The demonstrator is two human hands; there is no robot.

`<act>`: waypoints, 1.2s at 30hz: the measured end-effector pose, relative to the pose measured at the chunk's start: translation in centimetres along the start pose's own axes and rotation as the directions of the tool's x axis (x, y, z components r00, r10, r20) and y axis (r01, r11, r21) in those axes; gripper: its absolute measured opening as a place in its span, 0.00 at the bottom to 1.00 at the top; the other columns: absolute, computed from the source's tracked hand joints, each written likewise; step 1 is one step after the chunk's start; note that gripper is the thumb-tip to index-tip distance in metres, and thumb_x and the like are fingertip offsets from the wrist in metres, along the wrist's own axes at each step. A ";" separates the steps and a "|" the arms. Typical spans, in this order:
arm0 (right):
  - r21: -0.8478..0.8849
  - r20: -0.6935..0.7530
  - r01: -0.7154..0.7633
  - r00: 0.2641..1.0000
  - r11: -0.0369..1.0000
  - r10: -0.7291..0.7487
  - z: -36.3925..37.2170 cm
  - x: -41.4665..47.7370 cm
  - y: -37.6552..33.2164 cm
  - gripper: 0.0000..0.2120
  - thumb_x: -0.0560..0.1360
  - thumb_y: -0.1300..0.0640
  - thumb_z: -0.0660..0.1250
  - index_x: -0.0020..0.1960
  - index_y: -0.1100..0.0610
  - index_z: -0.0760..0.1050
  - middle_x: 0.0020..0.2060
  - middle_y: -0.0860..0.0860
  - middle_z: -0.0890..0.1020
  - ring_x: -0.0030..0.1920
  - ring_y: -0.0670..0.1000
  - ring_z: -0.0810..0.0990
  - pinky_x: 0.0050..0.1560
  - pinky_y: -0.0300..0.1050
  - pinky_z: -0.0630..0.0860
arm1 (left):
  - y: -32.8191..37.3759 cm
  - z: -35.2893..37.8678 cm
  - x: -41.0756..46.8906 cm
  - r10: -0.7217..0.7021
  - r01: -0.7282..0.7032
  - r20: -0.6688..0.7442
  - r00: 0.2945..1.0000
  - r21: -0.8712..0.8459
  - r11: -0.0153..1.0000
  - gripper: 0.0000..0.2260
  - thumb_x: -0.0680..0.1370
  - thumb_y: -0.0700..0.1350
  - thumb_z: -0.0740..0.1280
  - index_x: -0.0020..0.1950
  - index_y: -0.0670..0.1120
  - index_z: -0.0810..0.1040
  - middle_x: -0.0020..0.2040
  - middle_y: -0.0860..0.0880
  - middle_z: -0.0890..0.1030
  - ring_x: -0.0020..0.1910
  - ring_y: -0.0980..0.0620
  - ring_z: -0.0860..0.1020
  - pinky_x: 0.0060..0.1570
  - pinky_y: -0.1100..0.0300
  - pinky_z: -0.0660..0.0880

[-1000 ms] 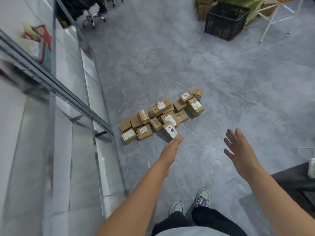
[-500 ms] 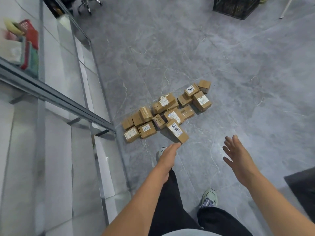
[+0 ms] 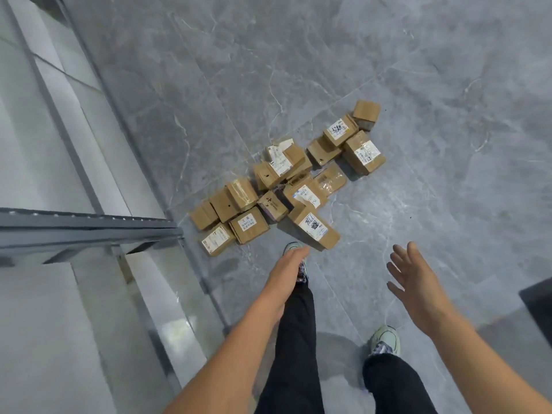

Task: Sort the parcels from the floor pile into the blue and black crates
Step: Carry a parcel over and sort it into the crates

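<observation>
Both hands empty, fingers straight: my left hand (image 3: 291, 264) just short of nearest parcel (image 3: 328, 239), right hand (image 3: 415, 276) apart. Plan — I grip its long sides, read label (image 3: 312, 225), then choose crate.

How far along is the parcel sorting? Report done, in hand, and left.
Done: nothing visible. No crate is in view, and the parcel pile lies on the grey floor.
In hand: nothing. The left hand and right hand are both open and empty, the left stretched toward the front parcel with a handwritten label.
Left: the whole pile, each parcel to lift and crate.
</observation>
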State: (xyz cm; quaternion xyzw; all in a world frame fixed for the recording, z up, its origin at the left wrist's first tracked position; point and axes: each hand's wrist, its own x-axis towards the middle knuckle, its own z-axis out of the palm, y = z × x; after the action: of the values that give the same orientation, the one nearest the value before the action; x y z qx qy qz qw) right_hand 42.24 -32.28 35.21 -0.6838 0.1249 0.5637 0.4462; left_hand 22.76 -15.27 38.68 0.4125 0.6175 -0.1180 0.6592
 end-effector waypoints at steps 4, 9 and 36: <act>0.030 -0.048 -0.078 0.996 0.996 0.079 2.4 6.0 0.6 0.38 0.81 0.30 0.55 0.83 0.50 0.60 0.81 0.47 0.64 0.80 0.52 0.65 0.79 0.62 0.61 | 2.0 -2.6 6.8 -0.046 0.046 0.012 0.999 0.052 0.998 0.05 0.85 0.55 0.59 0.58 0.58 0.73 0.57 0.58 0.74 0.52 0.65 0.73 0.59 0.56 0.68; 0.037 -0.064 -0.184 0.980 0.982 0.186 3.8 15.2 3.2 0.37 0.81 0.30 0.54 0.83 0.49 0.60 0.82 0.47 0.63 0.80 0.52 0.64 0.80 0.62 0.59 | 3.1 -3.3 15.7 -0.079 0.079 -0.008 0.997 0.119 0.990 0.03 0.86 0.55 0.58 0.57 0.61 0.71 0.57 0.60 0.70 0.61 0.57 0.68 0.61 0.58 0.63; 0.313 -0.042 -0.347 0.925 0.884 0.378 4.7 44.2 17.5 0.40 0.81 0.31 0.57 0.84 0.54 0.56 0.73 0.49 0.71 0.75 0.51 0.69 0.79 0.63 0.59 | -5.3 2.4 45.9 0.022 -0.016 -0.022 1.000 0.237 0.971 0.26 0.79 0.65 0.58 0.75 0.61 0.70 0.70 0.60 0.77 0.69 0.58 0.74 0.63 0.57 0.70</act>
State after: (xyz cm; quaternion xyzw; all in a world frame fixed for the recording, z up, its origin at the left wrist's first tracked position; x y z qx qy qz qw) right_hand 42.12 -24.02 -11.82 -0.6006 0.3572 0.5759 0.4243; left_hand 30.54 -4.01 -5.48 0.4954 0.6032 -0.1793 0.5988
